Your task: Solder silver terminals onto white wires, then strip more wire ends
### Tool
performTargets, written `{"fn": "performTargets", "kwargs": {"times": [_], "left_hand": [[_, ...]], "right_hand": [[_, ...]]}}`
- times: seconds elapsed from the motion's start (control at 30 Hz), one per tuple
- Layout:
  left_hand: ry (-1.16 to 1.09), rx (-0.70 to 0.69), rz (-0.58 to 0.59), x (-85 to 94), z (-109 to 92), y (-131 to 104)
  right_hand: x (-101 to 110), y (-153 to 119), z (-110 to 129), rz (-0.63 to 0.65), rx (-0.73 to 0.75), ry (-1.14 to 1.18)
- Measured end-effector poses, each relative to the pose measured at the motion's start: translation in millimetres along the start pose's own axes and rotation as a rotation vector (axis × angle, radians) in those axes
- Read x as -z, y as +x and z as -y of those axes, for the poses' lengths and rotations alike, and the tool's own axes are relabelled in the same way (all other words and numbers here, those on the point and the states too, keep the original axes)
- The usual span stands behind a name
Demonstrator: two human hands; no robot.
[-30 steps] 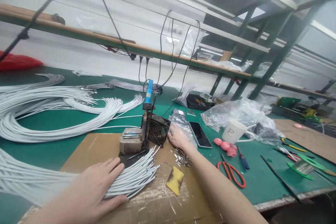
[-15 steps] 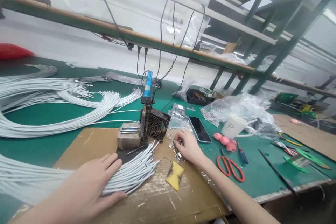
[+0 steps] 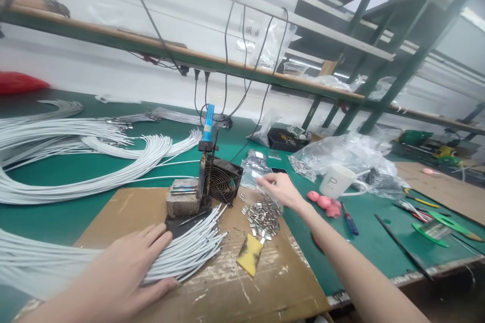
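My left hand (image 3: 129,257) lies over a thick bundle of white cables (image 3: 189,255). Its fingers are stretched out on the far side of the bundle, with the thumb apart on the near side. My right hand (image 3: 282,189) hovers past a pile of small metal clips (image 3: 263,219), its fingertips pinched together beside a clear plastic bag (image 3: 252,177). What those fingertips hold, if anything, I cannot make out. Below the pile is a yellow sponge (image 3: 250,255), stained dark. A blue-handled soldering iron (image 3: 208,123) stands upright behind the cable ends, next to a stained block (image 3: 184,201).
A black fan (image 3: 223,181) stands behind the soldering iron. Brown cardboard (image 3: 212,295) covers the front of the green bench. To the right are a phone (image 3: 278,170) partly under my hand, a white mug (image 3: 337,181), pink lumps (image 3: 324,203) and a screwdriver (image 3: 349,219). More cable coils (image 3: 113,181) lie left.
My right hand has lifted off the metal clips and moved up and right, uncovering the pile. It now covers much of the phone. My left hand stays on the cables.
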State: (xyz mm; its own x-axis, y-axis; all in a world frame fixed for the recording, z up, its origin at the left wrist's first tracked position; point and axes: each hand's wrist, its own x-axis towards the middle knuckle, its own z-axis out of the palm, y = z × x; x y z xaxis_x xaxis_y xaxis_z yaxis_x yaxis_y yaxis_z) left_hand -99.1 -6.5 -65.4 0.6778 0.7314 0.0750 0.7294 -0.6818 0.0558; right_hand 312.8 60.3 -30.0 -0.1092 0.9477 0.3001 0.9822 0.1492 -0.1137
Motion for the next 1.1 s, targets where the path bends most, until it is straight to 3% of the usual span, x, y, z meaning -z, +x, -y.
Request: {"fn": "performTargets", "kwargs": {"times": [0.13,0.33,0.5,0.63,0.9,1.03,1.1], "left_hand": [[0.037,-0.002,0.005,-2.3,2,-2],[0.008,-0.001,-0.038,-9.4,4,-5],[-0.027,0.052,-0.111,-6.6,-4,-4],[-0.042,0.093,-0.169,-14.5,-6,-5],[-0.048,0.074,-0.212,-24.3,-2,-7],[-0.024,0.066,-0.218,-24.3,-2,-8],[-0.013,0.060,-0.210,-25.6,-1,-8]], "right_hand": [[-7,40,-13,-0.032,-0.128,-0.096],[-21,84,-23,0.046,-0.173,-0.230],[0,112,-43,0.047,-0.264,-0.253],[10,126,-51,0.061,-0.298,-0.208],[-23,99,-38,0.048,-0.252,-0.173],[-9,57,-29,0.008,-0.186,-0.212],[2,31,-22,0.058,-0.127,-0.236]]}}
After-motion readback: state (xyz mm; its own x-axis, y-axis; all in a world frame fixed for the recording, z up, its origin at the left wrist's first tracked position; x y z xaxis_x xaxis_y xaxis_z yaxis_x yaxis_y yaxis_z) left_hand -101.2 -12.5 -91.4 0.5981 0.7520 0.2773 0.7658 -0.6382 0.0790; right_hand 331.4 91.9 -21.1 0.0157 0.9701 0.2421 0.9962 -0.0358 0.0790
